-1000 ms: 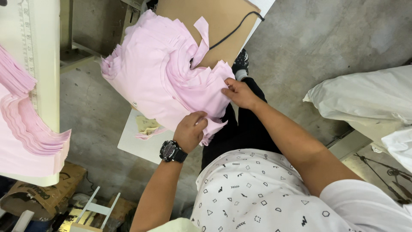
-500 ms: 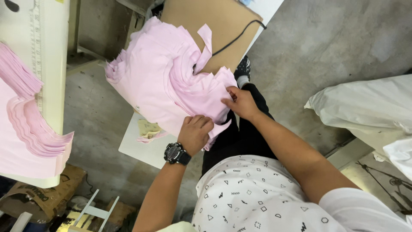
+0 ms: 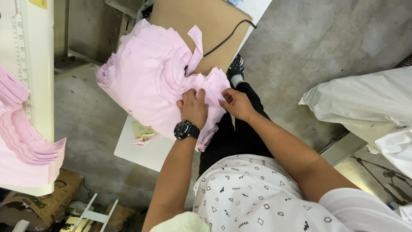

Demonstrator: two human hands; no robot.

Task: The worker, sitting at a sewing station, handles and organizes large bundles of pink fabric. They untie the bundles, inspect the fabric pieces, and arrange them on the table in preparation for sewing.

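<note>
The person wears a white short-sleeved shirt (image 3: 257, 193) printed all over with small black shapes: triangles, squares, zigzags and dotted outlines. Both forearms are bare below the sleeves. A chunky black wristwatch (image 3: 186, 129) with a round face sits on the left wrist. The trousers (image 3: 234, 137) are black, and one black shoe (image 3: 235, 68) with light flecks shows beyond the knee.

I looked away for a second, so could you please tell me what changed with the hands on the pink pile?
The left hand slid up from the near edge of the pink fabric stack to lie flat beside the right hand, which stayed pinching the stack's edge. The stack and cardboard kept their places.
</note>
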